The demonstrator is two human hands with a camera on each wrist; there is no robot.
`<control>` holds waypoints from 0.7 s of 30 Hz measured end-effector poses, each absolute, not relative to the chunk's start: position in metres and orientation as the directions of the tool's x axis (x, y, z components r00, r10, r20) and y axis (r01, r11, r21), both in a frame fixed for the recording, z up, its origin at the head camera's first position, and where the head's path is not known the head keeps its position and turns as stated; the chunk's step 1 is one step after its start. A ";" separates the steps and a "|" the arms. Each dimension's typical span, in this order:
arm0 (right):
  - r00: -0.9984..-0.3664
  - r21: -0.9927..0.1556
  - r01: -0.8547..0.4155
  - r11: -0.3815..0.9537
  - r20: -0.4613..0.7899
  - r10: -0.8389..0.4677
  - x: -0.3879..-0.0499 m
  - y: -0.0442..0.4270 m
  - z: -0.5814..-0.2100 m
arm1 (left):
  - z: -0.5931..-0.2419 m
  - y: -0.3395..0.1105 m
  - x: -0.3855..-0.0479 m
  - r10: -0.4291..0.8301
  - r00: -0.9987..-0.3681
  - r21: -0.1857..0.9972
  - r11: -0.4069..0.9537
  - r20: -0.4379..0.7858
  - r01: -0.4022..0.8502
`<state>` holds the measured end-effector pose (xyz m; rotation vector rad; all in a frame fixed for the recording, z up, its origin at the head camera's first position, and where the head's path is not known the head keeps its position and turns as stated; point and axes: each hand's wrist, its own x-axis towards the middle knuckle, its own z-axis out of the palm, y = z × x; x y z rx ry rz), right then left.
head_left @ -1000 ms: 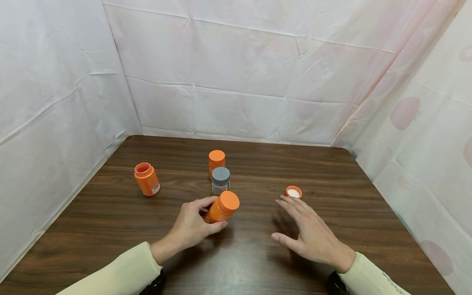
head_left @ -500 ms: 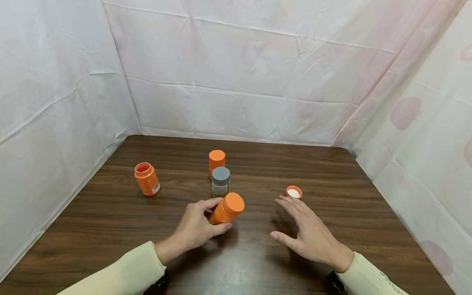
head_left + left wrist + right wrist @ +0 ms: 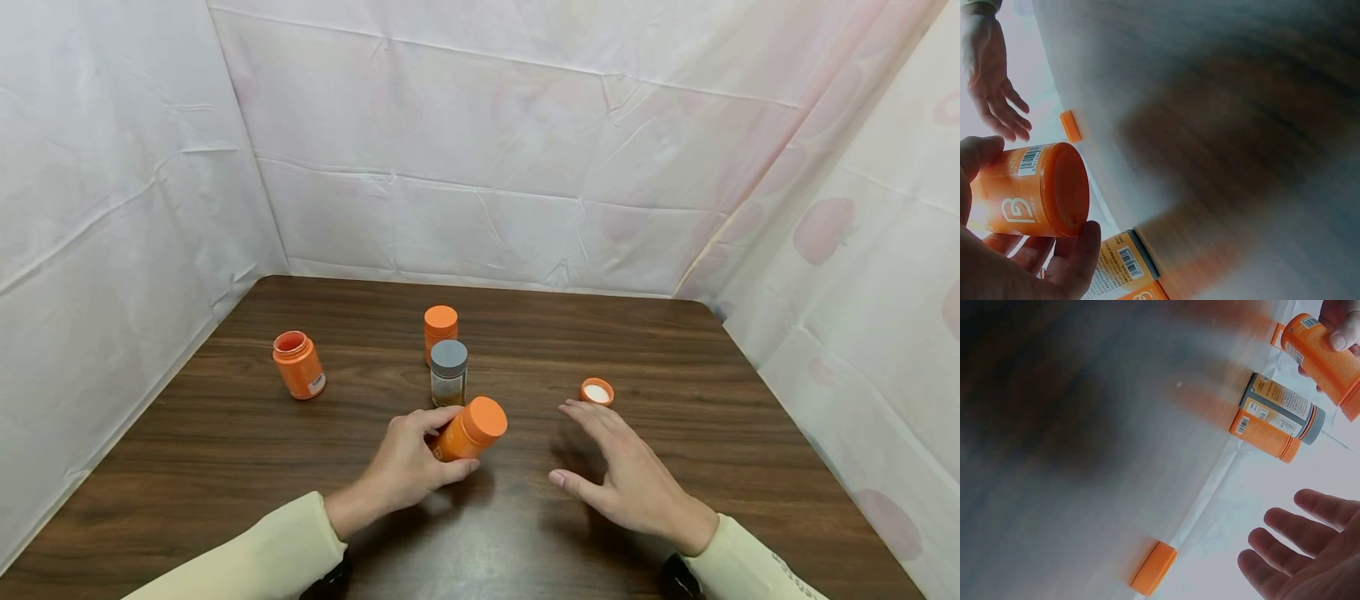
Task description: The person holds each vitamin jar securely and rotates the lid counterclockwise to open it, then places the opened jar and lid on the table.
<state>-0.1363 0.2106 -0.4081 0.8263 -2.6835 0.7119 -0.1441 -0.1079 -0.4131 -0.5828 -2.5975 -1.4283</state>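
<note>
The left hand (image 3: 405, 468) grips an orange bottle (image 3: 471, 429) with its orange lid on, tilted to the right above the table. In the left wrist view the bottom of the bottle (image 3: 1066, 190) shows, clear of the table. A grey-lidded bottle (image 3: 448, 372) stands just behind it, with another orange bottle (image 3: 441, 327) beyond. The right hand (image 3: 637, 479) hovers over the table, fingers spread and holding nothing. Near its fingertips lies an orange cap (image 3: 597, 392), its white inside facing up; the right wrist view shows the cap (image 3: 1154, 569) from the side.
An orange bottle without a lid (image 3: 299, 367) stands at the left of the brown wooden table (image 3: 360, 333), its mouth facing up. Pale sheets (image 3: 480, 150) hang behind the table and at both sides.
The left hand has moved slightly right and toward the person with the held bottle, uncovering more of the grey-lidded bottle. The right hand has barely moved.
</note>
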 end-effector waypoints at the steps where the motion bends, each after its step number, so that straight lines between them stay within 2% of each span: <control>1: -0.808 -0.380 -0.582 0.719 0.367 -0.461 -0.136 0.210 -0.408 | -0.413 -0.108 -0.144 0.276 -0.918 0.785 0.482 0.285 0.389; 21: -0.792 -0.471 -0.608 0.639 0.423 -0.441 -0.136 0.204 -0.410 | -0.414 -0.098 -0.142 0.312 -0.907 0.759 0.505 0.283 0.411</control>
